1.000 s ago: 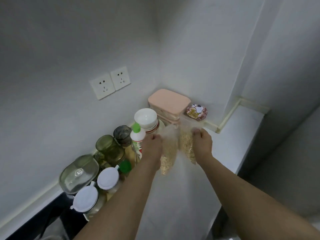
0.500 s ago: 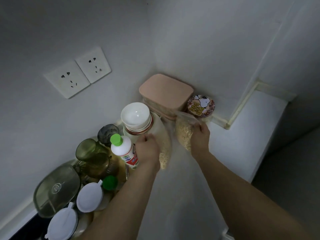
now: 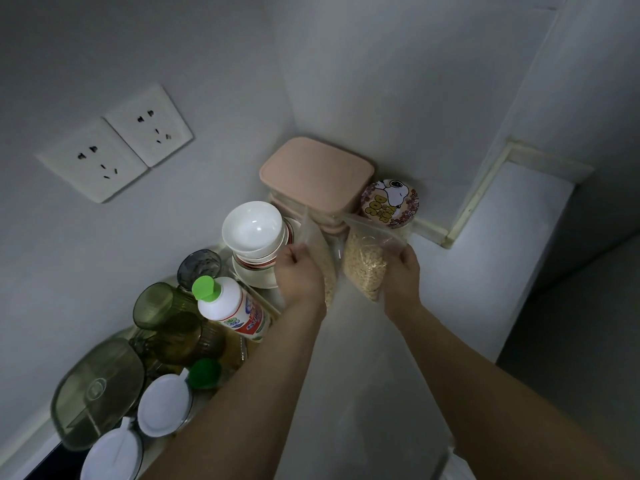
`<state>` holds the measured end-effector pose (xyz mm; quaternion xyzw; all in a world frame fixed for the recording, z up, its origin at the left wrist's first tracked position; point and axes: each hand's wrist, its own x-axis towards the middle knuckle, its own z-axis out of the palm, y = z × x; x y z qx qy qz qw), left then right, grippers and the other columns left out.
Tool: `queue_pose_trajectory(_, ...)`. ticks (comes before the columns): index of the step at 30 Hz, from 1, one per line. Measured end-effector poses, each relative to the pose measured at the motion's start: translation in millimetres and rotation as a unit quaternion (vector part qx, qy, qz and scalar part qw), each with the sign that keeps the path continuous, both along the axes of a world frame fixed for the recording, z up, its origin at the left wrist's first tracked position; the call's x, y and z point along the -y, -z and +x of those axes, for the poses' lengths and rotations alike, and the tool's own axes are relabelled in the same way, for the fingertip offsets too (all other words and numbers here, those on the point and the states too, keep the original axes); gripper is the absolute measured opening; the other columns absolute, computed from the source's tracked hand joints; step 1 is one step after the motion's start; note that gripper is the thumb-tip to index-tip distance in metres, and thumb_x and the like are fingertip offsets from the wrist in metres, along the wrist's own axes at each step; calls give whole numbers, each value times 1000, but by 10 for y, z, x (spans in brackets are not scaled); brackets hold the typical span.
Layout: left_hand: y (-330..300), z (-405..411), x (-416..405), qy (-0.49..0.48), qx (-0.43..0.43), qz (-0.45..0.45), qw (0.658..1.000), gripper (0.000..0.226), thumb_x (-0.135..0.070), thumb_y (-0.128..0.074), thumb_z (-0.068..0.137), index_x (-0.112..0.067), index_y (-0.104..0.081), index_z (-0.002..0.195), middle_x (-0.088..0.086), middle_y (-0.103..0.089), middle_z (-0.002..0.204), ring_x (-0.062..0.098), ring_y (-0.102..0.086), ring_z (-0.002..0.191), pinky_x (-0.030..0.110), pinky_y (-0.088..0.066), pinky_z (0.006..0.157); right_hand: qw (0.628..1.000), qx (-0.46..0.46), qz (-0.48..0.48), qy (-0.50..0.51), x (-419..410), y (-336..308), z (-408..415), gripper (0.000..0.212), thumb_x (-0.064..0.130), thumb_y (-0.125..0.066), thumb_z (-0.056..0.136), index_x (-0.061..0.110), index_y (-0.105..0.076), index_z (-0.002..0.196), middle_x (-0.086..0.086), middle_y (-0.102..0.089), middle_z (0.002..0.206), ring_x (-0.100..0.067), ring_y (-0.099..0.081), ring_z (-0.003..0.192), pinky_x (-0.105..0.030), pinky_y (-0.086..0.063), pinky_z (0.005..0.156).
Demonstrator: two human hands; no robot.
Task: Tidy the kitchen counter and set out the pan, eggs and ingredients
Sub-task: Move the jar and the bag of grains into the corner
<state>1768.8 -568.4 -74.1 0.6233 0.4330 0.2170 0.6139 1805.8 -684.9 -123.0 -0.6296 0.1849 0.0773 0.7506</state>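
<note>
Two clear plastic bags of pale grain stand on the white counter (image 3: 349, 348) near the back corner. My left hand (image 3: 300, 271) grips the left bag (image 3: 320, 252), which leans beside the stacked white bowls (image 3: 254, 233). My right hand (image 3: 401, 275) grips the right bag (image 3: 365, 261), just in front of the pink-lidded containers (image 3: 317, 173) and a round tin with a cartoon dog lid (image 3: 390, 201). Both bags touch or nearly touch the counter. No pan or eggs are in view.
Along the left wall stand a white bottle with a green cap (image 3: 228, 306), green glass cups (image 3: 156, 303), a grey cup (image 3: 199, 265), a green-lidded container (image 3: 98, 389) and white-lidded jars (image 3: 164, 405). Two wall sockets (image 3: 114, 143) sit above. The counter edge drops off at the right.
Both hands have carried the two bags farther back toward the corner, closer to the pink containers and bowls. The view has shifted nearer the counter.
</note>
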Motion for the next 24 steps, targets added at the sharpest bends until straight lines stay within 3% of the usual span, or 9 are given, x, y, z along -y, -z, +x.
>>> queue_pose_trajectory(2,30,40,79,26,-15,4,1000,34,-22,-49,94,-20,-44,61,-3,-39,57,19,-37,64,34,-35,68,1000,-9,-6,-13,55,-21,-26,20,21,-43,99,12,-58,108,-6,-61,104,-23,-58,100,-47,-45,96)
queue_pose_trajectory(6,-11,56,284,111,-37,50,992,36,-15,-48,96,-18,-40,60,-2,-39,58,11,-34,57,27,-31,57,999,-21,-23,-33,123,-103,-73,34,21,-42,99,9,-51,130,-6,-59,125,-21,-54,116,-42,-42,104)
queue_pose_trajectory(10,-63,24,308,152,-76,59,984,33,-16,-48,93,-16,-43,61,-1,-43,59,16,-40,61,27,-35,61,998,-32,-47,-37,184,-193,-129,37,23,-41,99,12,-48,134,-4,-56,130,-21,-50,121,-40,-39,107)
queue_pose_trajectory(13,-165,-41,299,168,-99,41,980,27,-18,-49,91,-16,-47,64,0,-45,62,21,-42,65,31,-38,64,995,-23,-74,-55,256,-306,-187,41,22,-40,100,13,-42,140,-4,-49,138,-21,-45,127,-30,-34,104)
queue_pose_trajectory(16,-318,-170,324,190,-113,55,974,22,-20,-48,89,-16,-49,68,4,-47,70,18,-41,63,28,-36,63,991,5,-112,-73,350,-496,-292,43,20,-36,101,11,-38,142,-5,-43,144,-19,-41,129,-26,-29,102)
queue_pose_trajectory(19,-522,-322,350,205,-115,88,968,20,-18,-46,90,-2,-53,81,13,-38,71,12,-36,57,24,-29,52,979,58,-176,-86,407,-710,-405,39,18,-34,101,8,-42,138,-9,-47,138,-15,-43,117,-22,-29,95)
queue_pose_trajectory(20,-589,-381,349,211,-110,91,967,19,-18,-46,91,-3,-54,83,9,-39,69,13,-37,58,25,-28,51,975,75,-190,-86,423,-785,-452,38,17,-35,101,7,-43,137,-9,-48,136,-16,-44,116,-23,-29,93)
queue_pose_trajectory(22,-744,-510,346,215,-91,95,968,19,-18,-45,92,-13,-47,73,-1,-42,67,16,-37,63,25,-28,52,969,103,-204,-90,452,-940,-545,37,16,-36,100,9,-44,135,-10,-50,134,-19,-46,117,-24,-31,94)
queue_pose_trajectory(24,-917,-645,339,215,-78,120,966,24,-16,-44,91,-18,-41,67,4,-45,68,17,-37,62,26,-29,52,966,121,-207,-96,471,-1095,-646,37,17,-37,99,10,-44,135,-9,-50,134,-22,-46,123,-26,-33,97)
